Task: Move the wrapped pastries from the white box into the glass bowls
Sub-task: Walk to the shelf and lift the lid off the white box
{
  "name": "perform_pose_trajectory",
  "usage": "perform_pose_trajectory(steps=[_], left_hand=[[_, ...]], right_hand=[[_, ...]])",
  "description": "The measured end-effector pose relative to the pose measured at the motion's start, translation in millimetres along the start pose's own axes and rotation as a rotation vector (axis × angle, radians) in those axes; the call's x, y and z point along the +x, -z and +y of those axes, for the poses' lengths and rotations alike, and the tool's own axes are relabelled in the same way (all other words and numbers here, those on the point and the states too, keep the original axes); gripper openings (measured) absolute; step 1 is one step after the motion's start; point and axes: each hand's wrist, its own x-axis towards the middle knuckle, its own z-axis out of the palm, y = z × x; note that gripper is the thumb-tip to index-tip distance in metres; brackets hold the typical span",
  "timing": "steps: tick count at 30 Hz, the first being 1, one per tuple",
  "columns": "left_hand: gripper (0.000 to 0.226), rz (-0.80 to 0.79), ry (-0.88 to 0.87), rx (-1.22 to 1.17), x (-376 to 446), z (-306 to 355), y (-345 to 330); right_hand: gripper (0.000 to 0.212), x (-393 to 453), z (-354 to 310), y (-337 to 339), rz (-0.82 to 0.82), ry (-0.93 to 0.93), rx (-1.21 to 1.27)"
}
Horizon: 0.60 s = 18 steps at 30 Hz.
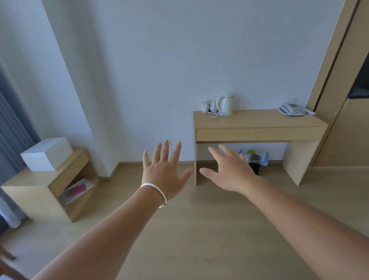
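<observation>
A closed white box [46,154] sits on a low wooden cabinet [30,183] at the left, by the curtain. Its contents are hidden. No glass bowls or pastries show in this view. My left hand [165,174] is stretched out in front of me, palm down, fingers spread, holding nothing; a silver bracelet circles its wrist. My right hand [230,171] is stretched out beside it, also spread and holding nothing. Both hands hover over the floor, well to the right of the box.
A wooden desk [260,121] stands against the wall at right, with a white kettle [225,105], cups and a telephone [292,109] on it. A bin with a bag [255,159] is under it. The cabinet's shelf holds booklets [76,190]. Wooden floor [182,234] lies between.
</observation>
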Motion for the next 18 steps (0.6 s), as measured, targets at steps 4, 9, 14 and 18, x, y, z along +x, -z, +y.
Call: perform_pose_trajectory(steps=[4,9,14,18], left_hand=[[0.080,-0.025,0.053,0.014,78,-11,-37],[0.078,-0.027,0.096,0.022,173,-20,-73],[0.078,-0.037,0.116,0.024,244,-33,-106],[0.079,-0.058,0.146,0.016,297,-54,-137]], right_hand=[[0.080,90,28,-11,-0.027,0.026,0.012],[0.079,199,56,-18,-0.039,0.074,0.017],[0.080,287,70,-29,-0.073,0.100,0.010],[0.080,358,71,-40,-0.090,0.115,-0.005]])
